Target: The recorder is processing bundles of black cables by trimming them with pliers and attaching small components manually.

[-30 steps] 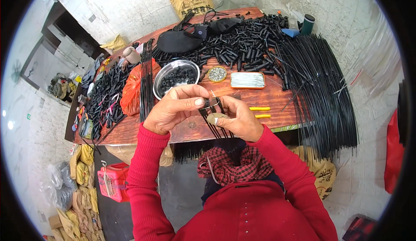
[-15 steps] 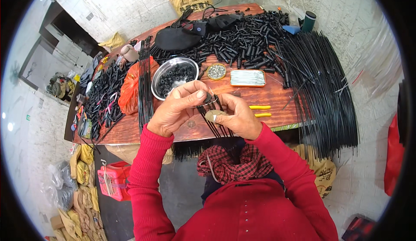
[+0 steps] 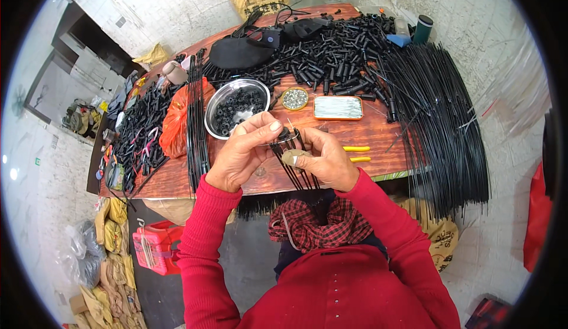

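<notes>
Over the table's front edge, both my hands work on a bundle of thin black rods (image 3: 303,178) that look like umbrella ribs. Their upper ends gather at a small round black hub (image 3: 285,135), with a fine wire sticking up beside it. My left hand (image 3: 244,151) is closed, thumb and forefinger pinching the hub's left side. From the right, my right hand (image 3: 331,162) is closed around the rods just below the hub. A tan, roundish piece (image 3: 294,158) shows at its thumb; I cannot tell what it is. The fingers hide part of the hub.
Beyond my hands stand a steel bowl (image 3: 207,118) of black plastic parts, a round dish of small metal pieces (image 3: 295,98) and a tray of thin metal pins (image 3: 338,107). Yellow-handled pliers (image 3: 358,149) lie right. Black tubes (image 3: 337,63) heap behind; long black rods (image 3: 452,134) overhang the right edge.
My left thumb and fingers have shifted slightly on the hub, and more of its dark top now shows. The right hand has barely moved and keeps its grip on the rods.
</notes>
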`<state>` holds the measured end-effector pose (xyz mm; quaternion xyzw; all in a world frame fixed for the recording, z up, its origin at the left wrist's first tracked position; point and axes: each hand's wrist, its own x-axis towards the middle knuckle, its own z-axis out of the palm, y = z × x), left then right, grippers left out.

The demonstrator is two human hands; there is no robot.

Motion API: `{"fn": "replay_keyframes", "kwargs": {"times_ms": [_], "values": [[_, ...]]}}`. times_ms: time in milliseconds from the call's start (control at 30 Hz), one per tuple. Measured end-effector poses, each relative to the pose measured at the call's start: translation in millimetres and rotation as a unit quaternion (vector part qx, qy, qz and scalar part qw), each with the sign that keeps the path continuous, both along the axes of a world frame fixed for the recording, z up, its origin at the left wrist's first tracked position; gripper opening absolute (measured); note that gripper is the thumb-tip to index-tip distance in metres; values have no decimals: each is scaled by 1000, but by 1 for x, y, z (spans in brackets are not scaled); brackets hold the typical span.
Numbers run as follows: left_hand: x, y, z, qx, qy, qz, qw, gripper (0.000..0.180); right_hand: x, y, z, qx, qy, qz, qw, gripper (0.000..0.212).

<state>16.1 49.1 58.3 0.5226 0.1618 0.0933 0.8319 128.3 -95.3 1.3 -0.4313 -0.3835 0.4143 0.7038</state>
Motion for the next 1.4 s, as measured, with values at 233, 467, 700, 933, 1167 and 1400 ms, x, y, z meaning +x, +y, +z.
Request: {"fn": "replay_keyframes", "kwargs": {"times_ms": [233, 467, 700, 933, 1167, 1400], "values": [[4, -5, 4, 28, -8, 11, 1000, 12, 2, -3, 5, -16, -13, 10, 1000, 17], [-2, -4, -3, 24, -28, 9, 999, 8, 2, -5, 3, -8, 22, 53, 998, 22], [-7, -28, -5, 15, -55, 90, 994, 8, 10, 4, -15, 16, 131, 132, 982, 23], [-8, -34, 4, 23, -40, 81, 996, 9, 9, -3, -10, 24, 117, 129, 984, 24], [-15, -30, 9, 91, -23, 97, 991, 14, 9, -6, -4, 26, 123, 129, 984, 26], [-22, -27, 10, 176, -64, 41, 981, 39, 12, -7, -5, 26, 104, 126, 986, 26]]}}
